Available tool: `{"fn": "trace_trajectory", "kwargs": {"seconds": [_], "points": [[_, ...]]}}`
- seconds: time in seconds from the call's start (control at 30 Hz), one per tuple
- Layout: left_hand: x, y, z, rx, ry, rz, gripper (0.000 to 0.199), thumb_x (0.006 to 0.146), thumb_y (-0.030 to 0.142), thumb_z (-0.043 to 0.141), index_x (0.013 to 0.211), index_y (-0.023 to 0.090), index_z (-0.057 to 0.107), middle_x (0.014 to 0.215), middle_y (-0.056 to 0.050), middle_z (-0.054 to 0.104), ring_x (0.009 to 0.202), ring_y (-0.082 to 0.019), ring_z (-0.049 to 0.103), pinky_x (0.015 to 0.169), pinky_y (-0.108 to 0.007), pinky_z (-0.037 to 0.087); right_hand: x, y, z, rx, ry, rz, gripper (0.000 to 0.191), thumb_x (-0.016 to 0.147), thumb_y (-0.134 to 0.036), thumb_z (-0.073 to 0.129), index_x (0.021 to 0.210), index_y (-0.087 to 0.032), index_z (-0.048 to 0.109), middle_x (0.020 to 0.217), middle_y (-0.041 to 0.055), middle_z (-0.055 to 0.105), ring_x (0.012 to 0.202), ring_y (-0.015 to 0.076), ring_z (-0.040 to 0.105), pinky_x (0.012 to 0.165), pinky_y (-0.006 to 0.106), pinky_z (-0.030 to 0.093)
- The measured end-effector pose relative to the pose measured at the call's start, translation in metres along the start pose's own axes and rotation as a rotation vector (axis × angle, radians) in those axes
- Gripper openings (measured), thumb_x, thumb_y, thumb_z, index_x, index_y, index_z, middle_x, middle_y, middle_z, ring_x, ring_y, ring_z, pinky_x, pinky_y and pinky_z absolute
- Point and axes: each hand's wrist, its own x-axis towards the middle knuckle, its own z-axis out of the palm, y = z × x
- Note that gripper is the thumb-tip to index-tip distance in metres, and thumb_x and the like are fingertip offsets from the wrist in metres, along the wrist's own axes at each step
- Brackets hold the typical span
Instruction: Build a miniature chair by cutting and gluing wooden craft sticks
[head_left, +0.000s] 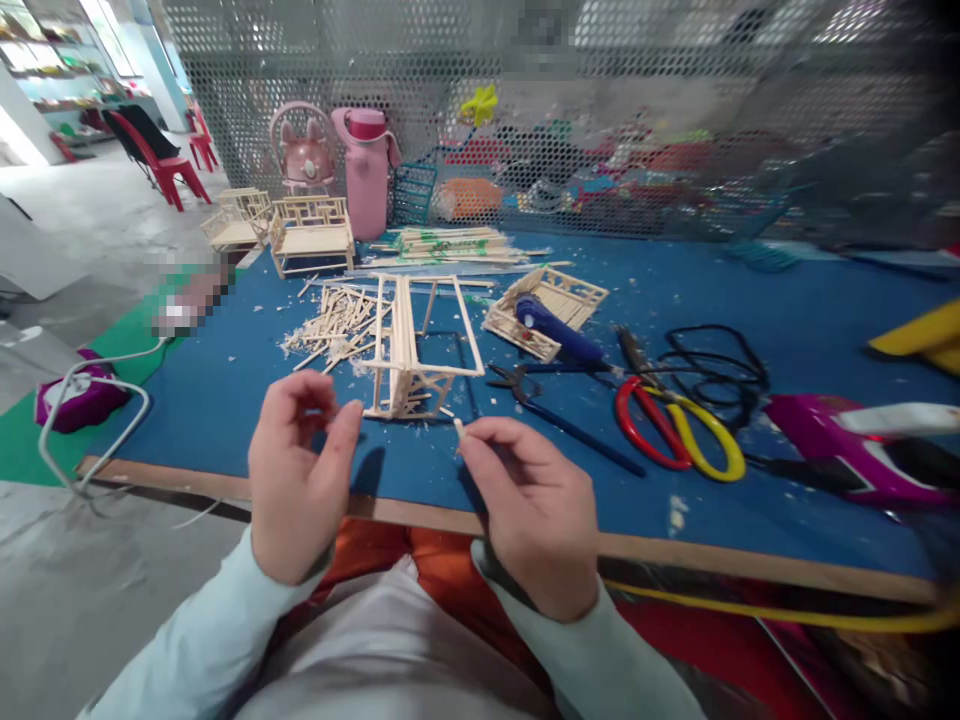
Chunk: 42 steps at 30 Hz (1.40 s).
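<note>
My right hand (536, 510) pinches a short piece of pale wooden stick (459, 430) between thumb and fingertips, just above the blue tabletop. My left hand (301, 470) is raised near the table's front edge, fingers curled and thumb apart, with nothing visible in it. Just beyond both hands stands a small frame (405, 350) built of thin wooden sticks; neither hand touches it. A heap of cut stick pieces (337, 325) lies behind my left hand. To the right of the frame are dark-handled pliers (570, 430) and scissors (679, 440) with one red and one yellow handle.
Small stick-built chairs (311, 240) stand at the back left beside a pink bottle (366, 185). Bundled sticks (450, 245) lie behind the frame. A blue tool (559, 330) rests on another stick piece (577, 295). A purple glue gun (847, 450) and black cable (712, 370) lie right.
</note>
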Motion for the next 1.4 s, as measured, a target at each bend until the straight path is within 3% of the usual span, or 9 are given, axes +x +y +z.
{"fn": "trace_trajectory", "kwargs": {"seconds": [0.07,0.1,0.17,0.23,0.57,0.8,1.03,1.3,1.4], "points": [[-0.005,0.007,0.000,-0.029,-0.022,0.094,0.015,0.081,0.018,0.065,0.096,0.021,0.064,0.084,0.002,0.058,0.072,-0.007,0.055,0.067,-0.015,0.047,0.001,-0.003,-0.002,-0.003,-0.033,-0.037,0.008,0.082,-0.018,0.059,0.077,-0.021,0.065,0.072,-0.0010,0.067,0.064,0.0124,0.061,0.061,0.023,0.049],[-0.009,0.010,0.001,-0.058,-0.113,0.087,0.015,0.081,0.019,0.066,0.096,0.021,0.066,0.084,0.001,0.060,0.072,-0.007,0.056,0.066,-0.016,0.047,0.000,-0.005,-0.001,-0.006,-0.061,-0.067,0.009,0.082,-0.017,0.059,0.075,-0.021,0.064,0.071,-0.0010,0.067,0.064,0.0124,0.061,0.061,0.024,0.048],[-0.016,0.016,0.005,-0.151,-0.309,-0.033,0.012,0.080,0.022,0.067,0.092,0.020,0.070,0.083,-0.001,0.065,0.072,-0.009,0.059,0.066,-0.018,0.049,-0.001,-0.010,0.000,-0.009,-0.104,-0.114,0.010,0.082,-0.016,0.059,0.074,-0.021,0.063,0.070,-0.0010,0.067,0.064,0.0125,0.061,0.061,0.024,0.048],[-0.020,0.019,0.009,-0.256,-0.392,-0.200,0.009,0.078,0.024,0.068,0.084,0.019,0.072,0.080,-0.002,0.069,0.073,-0.012,0.063,0.068,-0.020,0.051,-0.001,-0.012,0.003,-0.023,-0.101,-0.151,0.010,0.083,-0.016,0.058,0.075,-0.021,0.063,0.071,-0.0011,0.068,0.065,0.0123,0.062,0.061,0.025,0.048],[-0.021,0.011,0.019,-0.548,-0.269,-0.567,0.012,0.072,0.031,0.075,0.076,0.019,0.075,0.071,0.002,0.068,0.060,-0.007,0.057,0.056,-0.015,0.049,-0.003,0.001,0.010,-0.311,0.070,-0.478,0.014,0.079,-0.014,0.065,0.090,-0.023,0.066,0.083,0.0013,0.074,0.075,0.0163,0.068,0.088,0.037,0.044],[-0.018,0.006,0.020,-0.695,-0.351,-0.708,0.015,0.069,0.033,0.078,0.076,0.019,0.075,0.067,0.002,0.067,0.054,-0.003,0.054,0.055,-0.013,0.046,0.008,-0.001,0.004,-0.373,0.030,-0.584,0.013,0.079,-0.011,0.066,0.080,-0.024,0.067,0.078,-0.0016,0.075,0.071,0.0149,0.067,0.089,0.039,0.040],[-0.014,0.015,0.019,-0.800,-0.326,-0.881,0.027,0.056,0.034,0.085,0.071,0.015,0.074,0.067,-0.001,0.068,0.051,-0.005,0.053,0.050,-0.015,0.044,0.015,-0.003,-0.001,-0.419,-0.038,-0.650,0.015,0.081,-0.010,0.061,0.082,-0.024,0.067,0.078,-0.0024,0.075,0.072,0.0141,0.067,0.086,0.036,0.042],[-0.016,0.011,0.022,-0.788,-0.320,-0.862,0.023,0.061,0.034,0.082,0.073,0.017,0.074,0.068,0.001,0.068,0.053,-0.005,0.055,0.053,-0.015,0.045,0.016,-0.013,-0.001,-0.545,-0.104,-0.678,0.011,0.085,-0.015,0.058,0.081,-0.022,0.066,0.077,-0.0013,0.075,0.070,0.0134,0.066,0.085,0.036,0.042],[-0.014,0.010,0.017,-0.630,-0.408,-0.745,0.022,0.069,0.037,0.076,0.077,0.017,0.073,0.067,0.000,0.066,0.055,-0.007,0.056,0.055,-0.019,0.047,0.020,-0.014,-0.007,-0.540,-0.116,-0.691,0.013,0.086,-0.015,0.057,0.080,-0.021,0.067,0.076,-0.0002,0.075,0.069,0.0145,0.067,0.078,0.035,0.044]]}}
